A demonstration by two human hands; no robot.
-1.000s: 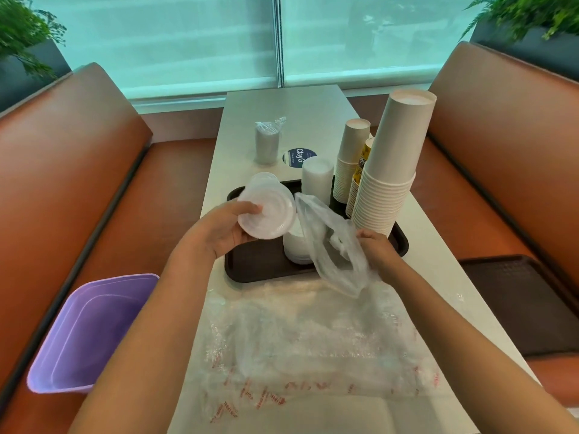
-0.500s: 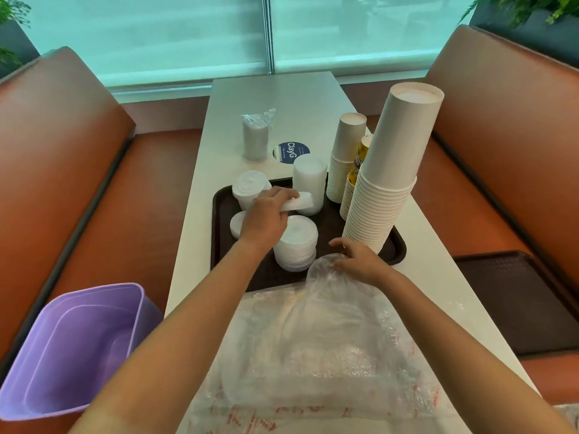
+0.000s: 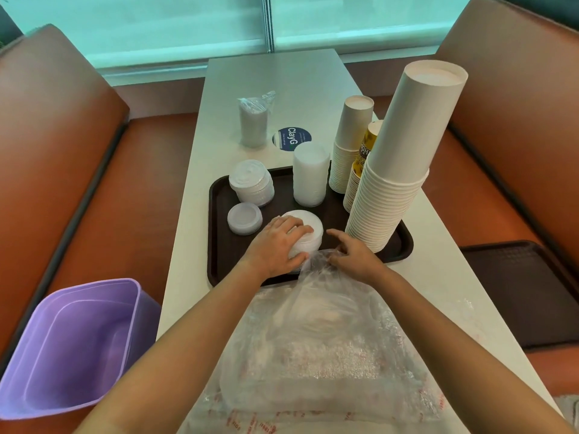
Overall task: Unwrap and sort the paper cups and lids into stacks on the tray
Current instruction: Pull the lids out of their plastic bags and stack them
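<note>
dark brown plastic tray (image 3: 219, 245) sits mid-table, used as landmark. left hand (image 3: 275, 245) curls over a low stack of white plastic lids (image 3: 310, 233) on the tray's near middle, fingers on top, thumb at the near side. right hand (image 3: 354, 255) just right of that stack, fingers loosely spread, touching the top of a crumpled clear plastic bag (image 3: 313, 333) lying on the table near side of the tray; pinch or not, cannot tell. tray's left part: taller white lid stack (image 3: 250, 183), and a small clear lid stack (image 3: 244, 218) nearer. tray's far middle: upright column of white lids (image 3: 310, 173). tray's right edge: tall stack of white paper cups (image 3: 398, 170), shorter white cup stack (image 3: 349, 142) beyond it, yellow printed cups (image 3: 368, 145) between. beyond the tray: wrapped sleeve of lids (image 3: 253, 123). left of the tray, on the bench: purple plastic bin (image 3: 62, 349).
</note>
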